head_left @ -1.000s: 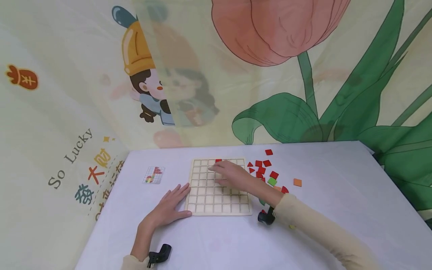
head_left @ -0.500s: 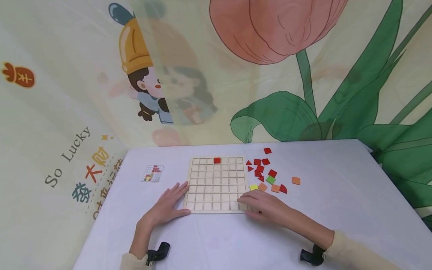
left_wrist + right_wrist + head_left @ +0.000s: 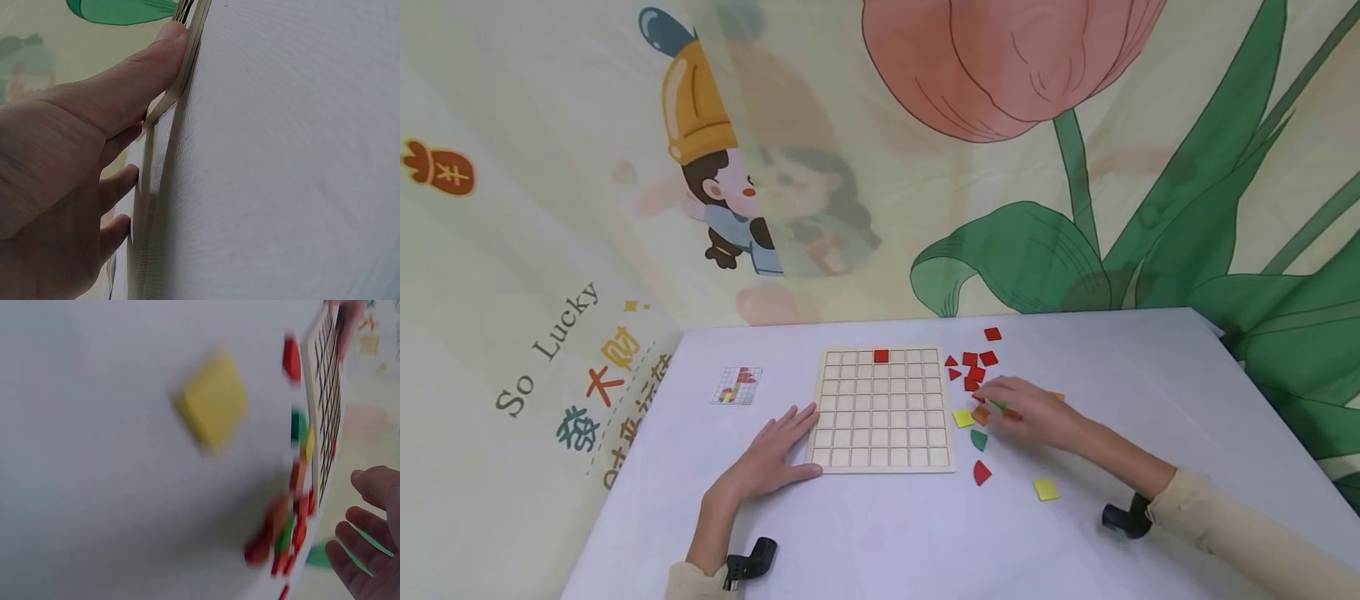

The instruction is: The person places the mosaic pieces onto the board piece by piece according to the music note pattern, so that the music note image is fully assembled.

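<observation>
A pale wooden grid board (image 3: 870, 421) lies on the white table, with one red square tile (image 3: 881, 356) in its top row. My left hand (image 3: 767, 458) rests at the board's left side, fingers spread; in the left wrist view its thumb touches the board's corner (image 3: 181, 78). Over the loose tiles right of the board hovers my right hand (image 3: 1037, 412). Its fingers look apart and hold nothing in the right wrist view. It partly hides a green square and orange tiles. Red squares (image 3: 970, 359) lie just beyond its fingertips.
A small printed pattern card (image 3: 737, 386) lies left of the board. Near the board's right edge are a yellow square (image 3: 963, 418), a green quarter-circle (image 3: 979, 440) and a red quarter-circle (image 3: 982, 473). Another yellow square (image 3: 1046, 490) lies nearer me. A printed cloth hangs behind the table.
My right hand has moved from above the board to its lower right corner, then up and right over the loose tiles. The red tile in the top row came into full view. My left hand stays put.
</observation>
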The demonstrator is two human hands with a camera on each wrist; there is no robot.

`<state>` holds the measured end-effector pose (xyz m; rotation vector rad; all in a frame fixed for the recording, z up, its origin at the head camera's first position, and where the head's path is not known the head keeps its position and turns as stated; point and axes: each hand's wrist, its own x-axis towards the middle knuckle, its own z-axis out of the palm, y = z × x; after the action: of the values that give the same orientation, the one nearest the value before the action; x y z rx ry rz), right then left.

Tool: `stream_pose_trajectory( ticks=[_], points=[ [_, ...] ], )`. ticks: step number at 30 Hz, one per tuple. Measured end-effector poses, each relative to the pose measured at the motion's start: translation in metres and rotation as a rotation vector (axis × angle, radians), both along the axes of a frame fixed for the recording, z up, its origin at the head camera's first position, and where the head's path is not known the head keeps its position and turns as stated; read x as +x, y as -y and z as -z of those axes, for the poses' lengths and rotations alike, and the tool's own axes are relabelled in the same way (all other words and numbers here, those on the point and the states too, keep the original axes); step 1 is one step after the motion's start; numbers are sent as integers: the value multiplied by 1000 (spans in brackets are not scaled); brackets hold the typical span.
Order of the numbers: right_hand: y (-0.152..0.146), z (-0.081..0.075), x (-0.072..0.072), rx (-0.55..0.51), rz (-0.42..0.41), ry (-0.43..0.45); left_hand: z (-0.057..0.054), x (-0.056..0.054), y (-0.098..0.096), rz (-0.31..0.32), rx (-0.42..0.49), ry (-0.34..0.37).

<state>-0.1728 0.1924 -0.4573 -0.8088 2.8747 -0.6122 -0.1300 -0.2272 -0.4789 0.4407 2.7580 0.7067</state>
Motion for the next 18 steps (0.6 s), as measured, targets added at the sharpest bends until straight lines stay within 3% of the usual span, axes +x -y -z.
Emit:
stream_pose_trajectory(
  ticks=[6, 10, 13, 18],
  points=[
    [-18, -6, -78, 43, 90, -51, -1, 1, 1, -8, 7, 18],
    [-26, -3, -121, -6, 118, 1, 1, -1, 3, 6, -4, -2],
    [-29, 5, -139, -23, 99, 63, 2, -2, 4, 18, 3, -10],
    [-26, 21, -148, 41, 117, 94, 3, -2, 4, 19, 5, -8]
  ],
)
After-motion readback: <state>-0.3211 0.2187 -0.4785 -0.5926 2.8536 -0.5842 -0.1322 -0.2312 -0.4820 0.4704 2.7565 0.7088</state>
